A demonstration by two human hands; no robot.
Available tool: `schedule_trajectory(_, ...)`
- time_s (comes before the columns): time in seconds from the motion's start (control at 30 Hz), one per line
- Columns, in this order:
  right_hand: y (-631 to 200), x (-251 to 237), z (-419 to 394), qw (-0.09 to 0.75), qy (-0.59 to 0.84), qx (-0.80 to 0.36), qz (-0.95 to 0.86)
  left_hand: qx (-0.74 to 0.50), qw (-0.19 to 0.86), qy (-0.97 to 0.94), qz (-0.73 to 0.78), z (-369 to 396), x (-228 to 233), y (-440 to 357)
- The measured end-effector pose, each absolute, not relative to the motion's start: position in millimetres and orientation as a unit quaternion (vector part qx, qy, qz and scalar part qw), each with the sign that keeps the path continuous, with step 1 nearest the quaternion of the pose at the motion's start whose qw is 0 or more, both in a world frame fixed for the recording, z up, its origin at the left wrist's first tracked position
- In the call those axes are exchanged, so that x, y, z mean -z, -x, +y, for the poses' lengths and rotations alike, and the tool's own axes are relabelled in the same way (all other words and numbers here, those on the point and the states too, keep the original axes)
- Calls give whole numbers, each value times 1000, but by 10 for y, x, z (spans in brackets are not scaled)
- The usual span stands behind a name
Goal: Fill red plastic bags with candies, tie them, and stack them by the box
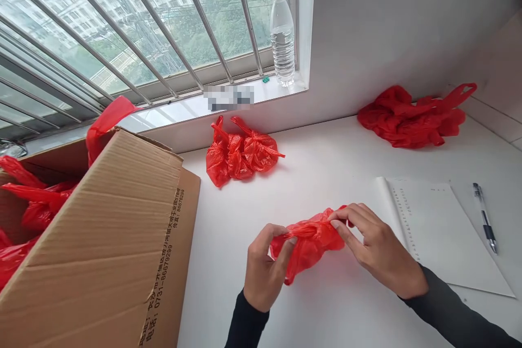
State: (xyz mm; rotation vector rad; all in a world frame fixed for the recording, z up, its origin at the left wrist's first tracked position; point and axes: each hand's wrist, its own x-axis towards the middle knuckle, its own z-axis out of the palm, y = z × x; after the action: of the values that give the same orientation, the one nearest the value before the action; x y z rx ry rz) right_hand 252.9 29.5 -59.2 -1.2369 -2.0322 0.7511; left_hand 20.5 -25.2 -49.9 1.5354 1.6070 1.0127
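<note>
- The left hand was closed in a pinch on the left end of a crumpled red plastic bag, thumb and fingers gripping the film so that the bundle stayed gathered.
- The right hand held the opposite end, fingers curled over the top of the bag and pressing it inward; the two grips together kept the bag compact.
- The bag was just above the white table, near its front edge and directly before the person.
- A group of knotted red bags lay further back, against the wall under the window sill, well apart from the hands.
- A looser heap of red bags lay at the far right.
- An open cardboard box stood at the left, with more red bags visible inside.
- A notebook and a pen lay to the right of the right hand.
- A water bottle stood upright on the sill.
</note>
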Motion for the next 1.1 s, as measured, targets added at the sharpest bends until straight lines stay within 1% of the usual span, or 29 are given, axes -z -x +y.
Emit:
schedule_trajectory(0.1, -2620, 583, 284, 307, 514, -320, -734, -414, 318, -574, 631, -277, 494, -184)
schedule_trajectory(0.2, -2572, 545, 261, 294, 502, -351, -733, -419, 310, -592, 615, -279, 483, -265)
schedule_trajectory(0.33, -2501, 479, 226, 250, 493, -387, -738, -428, 294, -594, 614, -273, 475, -321)
schedule_trajectory(0.47, -2615, 435, 190, 262, 571, -413, -659, -473, 251, -520, 666, -276, 477, -209)
schedule_trajectory(0.57, -2692, 413, 169, 257, 591, -429, -633, -479, 246, -505, 675, -276, 452, -194)
schedule_trajectory(0.7, -2663, 353, 160, 244, 572, -431, -654, -456, 256, -553, 648, -251, 377, -337)
schedule_trajectory(0.8, -2655, 291, 145, 239, 573, -435, -653, -475, 235, -538, 655, -231, 333, -385)
schedule_trajectory(0.97, -2797, 264, 49, 261, 604, -431, -617, -529, 163, -469, 688, -308, 306, -274)
schedule_trajectory(1.1, -2861, 256, -51, 260, 611, -410, -626, -531, 98, -476, 694, -422, 251, -293)
